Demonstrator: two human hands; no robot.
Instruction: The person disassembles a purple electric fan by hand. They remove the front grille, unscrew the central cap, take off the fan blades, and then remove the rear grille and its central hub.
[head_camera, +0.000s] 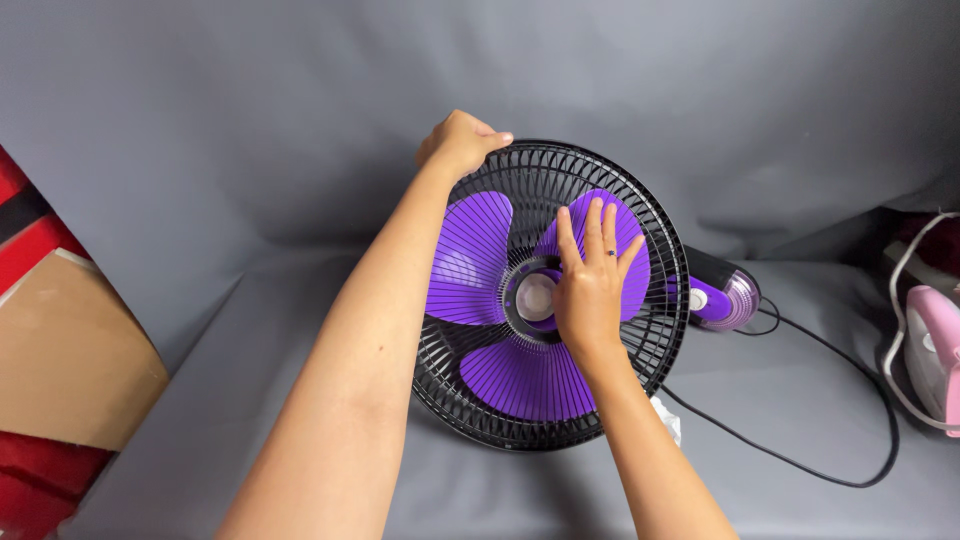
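Note:
A table fan with purple blades (470, 265) and a black wire grille (655, 225) lies tilted on a grey cloth. My left hand (462, 142) grips the top rim of the grille. My right hand (590, 280) rests flat, fingers spread, on the front of the grille beside the round white hub cap (534, 296). The fan's purple and black base (722, 295) sticks out behind the grille on the right.
A black power cord (830, 440) loops over the cloth to the right. A pink iron (935, 355) with a white cord sits at the right edge. A red, black and tan object (60, 370) fills the left edge. Grey backdrop (250, 100) behind.

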